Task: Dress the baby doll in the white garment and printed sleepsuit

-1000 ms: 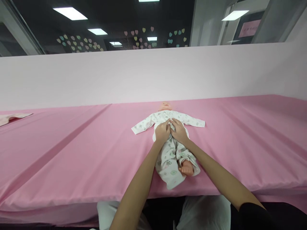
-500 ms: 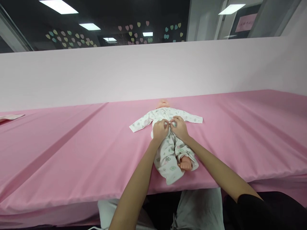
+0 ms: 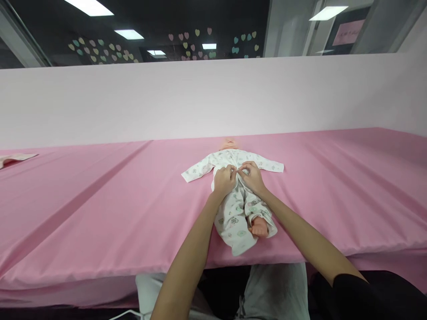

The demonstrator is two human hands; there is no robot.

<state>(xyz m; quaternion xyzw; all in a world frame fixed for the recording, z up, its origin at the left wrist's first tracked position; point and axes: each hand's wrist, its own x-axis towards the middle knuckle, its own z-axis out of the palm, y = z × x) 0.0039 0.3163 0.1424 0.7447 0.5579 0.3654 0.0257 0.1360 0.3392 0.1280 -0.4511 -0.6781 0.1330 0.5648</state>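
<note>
Head: fingers on outfit, sign illegible

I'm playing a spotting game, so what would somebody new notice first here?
Probably the doll in a white patterned outfit, lying face up on the pink sheet, with one bare foot showing. Over its middle, the left hand and right hand pinch the outfit's front, fingertips close together. Behind, colourful heart shapes dot the dark window above the white wall.

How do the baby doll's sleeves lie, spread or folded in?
Spread: both white printed sleeves stretch outward over the pink sheet, one to each side of the baby doll.
</note>
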